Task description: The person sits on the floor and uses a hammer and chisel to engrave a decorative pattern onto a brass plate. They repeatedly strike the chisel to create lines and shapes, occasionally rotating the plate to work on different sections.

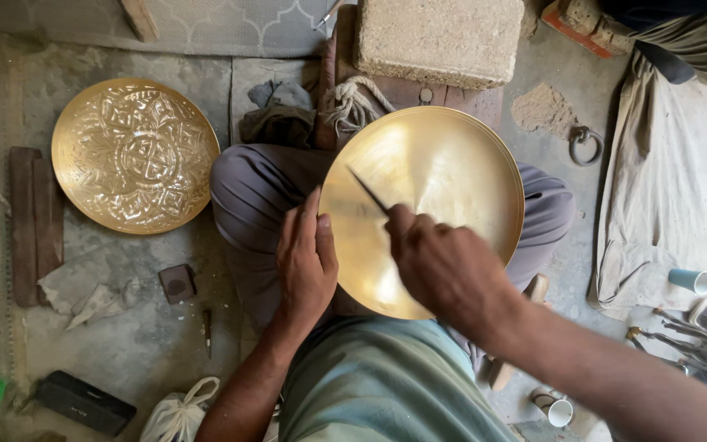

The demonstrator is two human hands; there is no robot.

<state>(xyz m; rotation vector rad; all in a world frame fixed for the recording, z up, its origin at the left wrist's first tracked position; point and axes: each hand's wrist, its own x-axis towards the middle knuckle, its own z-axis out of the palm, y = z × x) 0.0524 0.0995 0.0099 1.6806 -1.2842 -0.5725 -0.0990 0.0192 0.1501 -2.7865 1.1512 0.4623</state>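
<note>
So the person sits cross-legged on the floor with a plain brass plate (443, 188) resting on their lap, tilted a bit toward them, sitting just right of centre in the view. The left hand (306, 258) grips the plate's rim at about its 9 o'clock edge, thumb lying on the face and fingers wrapped behind. The right hand (443, 266) is closed around a thin dark pointed tool (367, 191), whose tip angles up toward 10 o'clock and touches the plate's bare surface near its middle-left. Off at 10 o'clock from the lap, well apart on the concrete, lies a second brass plate (135, 155) already covered in an engraved floral pattern. At 12 o'clock there's a rough stone block (438, 37) with a coil of rope (352, 102) just beside it. At 4 o'clock a bunch of metal tools (701, 340) lie on a cloth.
</note>
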